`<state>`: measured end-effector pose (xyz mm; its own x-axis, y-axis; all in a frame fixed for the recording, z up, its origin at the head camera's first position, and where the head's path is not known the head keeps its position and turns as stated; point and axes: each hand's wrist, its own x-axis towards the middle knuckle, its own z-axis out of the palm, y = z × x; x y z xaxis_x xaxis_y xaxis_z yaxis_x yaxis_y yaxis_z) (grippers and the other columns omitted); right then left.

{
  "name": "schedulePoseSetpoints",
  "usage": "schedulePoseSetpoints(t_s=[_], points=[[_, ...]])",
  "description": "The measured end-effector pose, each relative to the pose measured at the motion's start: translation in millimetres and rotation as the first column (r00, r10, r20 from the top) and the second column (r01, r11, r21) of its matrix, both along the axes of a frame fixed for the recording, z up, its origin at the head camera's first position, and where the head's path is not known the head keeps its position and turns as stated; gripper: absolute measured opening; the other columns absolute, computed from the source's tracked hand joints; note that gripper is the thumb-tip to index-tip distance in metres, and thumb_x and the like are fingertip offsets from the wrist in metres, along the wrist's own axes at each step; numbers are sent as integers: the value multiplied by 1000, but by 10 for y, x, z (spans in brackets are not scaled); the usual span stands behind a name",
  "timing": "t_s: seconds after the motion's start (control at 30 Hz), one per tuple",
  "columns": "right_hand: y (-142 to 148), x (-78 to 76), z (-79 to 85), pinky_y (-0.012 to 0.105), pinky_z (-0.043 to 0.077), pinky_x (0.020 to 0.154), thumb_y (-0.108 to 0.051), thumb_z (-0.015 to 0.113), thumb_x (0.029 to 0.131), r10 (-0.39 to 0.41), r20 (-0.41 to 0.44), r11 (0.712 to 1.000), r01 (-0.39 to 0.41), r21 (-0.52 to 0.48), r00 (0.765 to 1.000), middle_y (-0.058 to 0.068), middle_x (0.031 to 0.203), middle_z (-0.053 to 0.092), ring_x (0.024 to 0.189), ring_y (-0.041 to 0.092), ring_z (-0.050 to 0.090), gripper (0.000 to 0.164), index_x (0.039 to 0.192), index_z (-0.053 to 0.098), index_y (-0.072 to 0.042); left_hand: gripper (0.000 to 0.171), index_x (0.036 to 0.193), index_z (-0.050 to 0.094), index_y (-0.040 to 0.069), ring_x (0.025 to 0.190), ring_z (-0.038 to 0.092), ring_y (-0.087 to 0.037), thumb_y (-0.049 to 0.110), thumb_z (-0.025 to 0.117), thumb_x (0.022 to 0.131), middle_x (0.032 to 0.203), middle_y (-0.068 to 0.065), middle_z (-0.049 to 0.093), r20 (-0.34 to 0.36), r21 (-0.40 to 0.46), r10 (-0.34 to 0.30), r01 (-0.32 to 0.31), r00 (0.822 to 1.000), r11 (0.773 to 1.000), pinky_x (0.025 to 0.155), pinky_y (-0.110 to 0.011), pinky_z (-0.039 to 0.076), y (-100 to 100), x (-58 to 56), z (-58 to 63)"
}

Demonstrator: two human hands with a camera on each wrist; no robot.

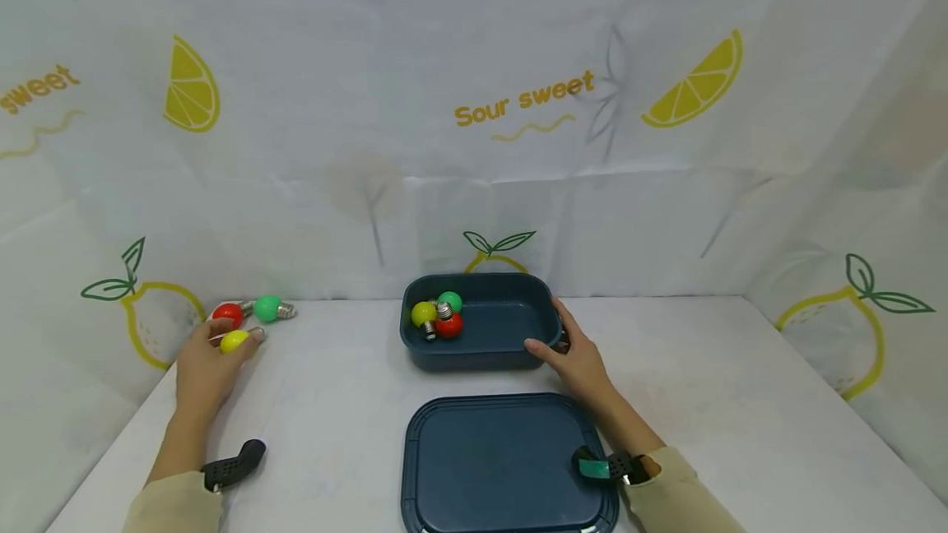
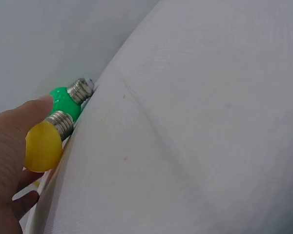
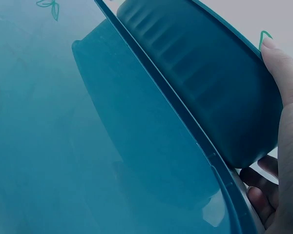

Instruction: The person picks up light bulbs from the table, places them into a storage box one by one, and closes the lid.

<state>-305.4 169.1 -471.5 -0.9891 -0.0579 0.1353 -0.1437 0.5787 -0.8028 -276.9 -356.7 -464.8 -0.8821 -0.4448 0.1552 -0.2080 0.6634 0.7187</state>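
My left hand is at the far left of the table, thumb and fingers around a yellow light bulb with a silver screw base. In the left wrist view that yellow bulb lies between thumb and fingers. Close beyond it are a red bulb and a green bulb. My right hand grips the right end of a dark blue rectangular container, thumb at the rim. Inside its left part lie a yellow bulb, a green bulb and a red bulb.
A dark blue lid lies flat in front of the container, partly under my right forearm. Behind the white table hangs a white cloth with lemon prints, which also runs along both sides.
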Motion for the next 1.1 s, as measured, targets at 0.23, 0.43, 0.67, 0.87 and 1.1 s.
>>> schedulePoseSetpoints(t_s=[0.23, 0.43, 0.67, 0.87, 1.1], points=[[-2, -1, 10, 56, 51, 104, -45, 69, 92, 9, -4, 1000, -9, 0, 1000, 23, 160, 38, 133, 43, 55, 90, 164, 16, -26, 53, 141, 56, 2, 127, 46, -47, 36, 59, 101, 143, -32, 50, 27, -66, -58, 60, 998, 996, 110, -64, 41, 23, -27, 5], [-1, -4, 5, 55, 51, 104, -45, 69, 93, 9, 0, 1000, -9, -2, 1000, 22, 161, 36, 134, 43, 54, 91, 164, 16, -27, 44, 141, 57, 4, 134, 41, -53, 23, 56, 102, 146, -32, 49, 46, -113, -120, 124, 992, 986, 109, -70, 36, 39, -33, 23], [-5, 0, 7, 55, 52, 103, -44, 69, 92, 11, -4, 1000, -12, -6, 1000, 23, 160, 38, 133, 43, 55, 91, 164, 16, -26, 43, 135, 62, 5, 126, 46, -52, 30, 59, 100, 140, -31, 54, 72, -153, -138, 148, 988, 977, 102, -70, 40, 73, -26, 25], [-2, 3, 3, 56, 50, 105, -45, 69, 93, 12, -6, 1000, -12, 0, 1000, 23, 161, 37, 134, 43, 55, 91, 164, 16, -27, 45, 128, 67, 7, 112, 52, -47, 36, 68, 95, 130, -30, 59, 69, -186, -135, 145, 988, 972, 91, -63, 47, 115, 8, 39], [3, 6, 0, 57, 49, 106, -45, 69, 93, 11, -10, 1000, -11, 5, 1000, 23, 161, 36, 135, 43, 53, 90, 164, 16, -26, 39, 124, 66, 7, 107, 54, -46, 32, 69, 94, 127, -30, 61, 90, -207, -155, 171, 984, 963, 86, -59, 48, 149, 10, 82]])
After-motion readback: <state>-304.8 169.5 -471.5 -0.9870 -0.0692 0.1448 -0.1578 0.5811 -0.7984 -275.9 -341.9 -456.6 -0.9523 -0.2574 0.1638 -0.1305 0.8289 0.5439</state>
